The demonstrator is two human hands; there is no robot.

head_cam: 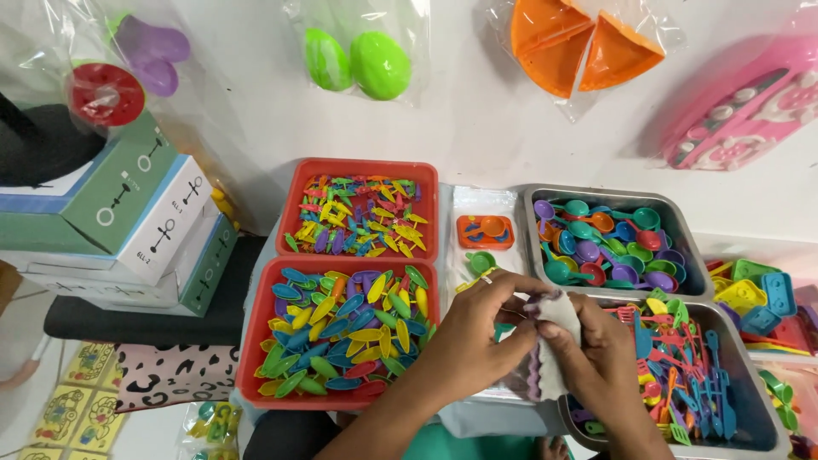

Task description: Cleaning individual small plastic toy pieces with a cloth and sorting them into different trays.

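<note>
You hold a small clear plastic bag (554, 341) between both hands, over the gap between the red tray of coloured leaf-shaped pieces and the metal tray of toy utensils. It looks whitish and crumpled, standing roughly upright with its top edge pinched at your fingertips. A purple wavy-edged toy piece (534, 379) shows along its lower left side, apparently inside it.

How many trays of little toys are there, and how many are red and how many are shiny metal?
Red plastic trays: 2, the far one and the near one.
Metal trays: 2, the far one and the near one.
Total: 4 trays.
The left hand and right hand hold a small bag between them.
</note>
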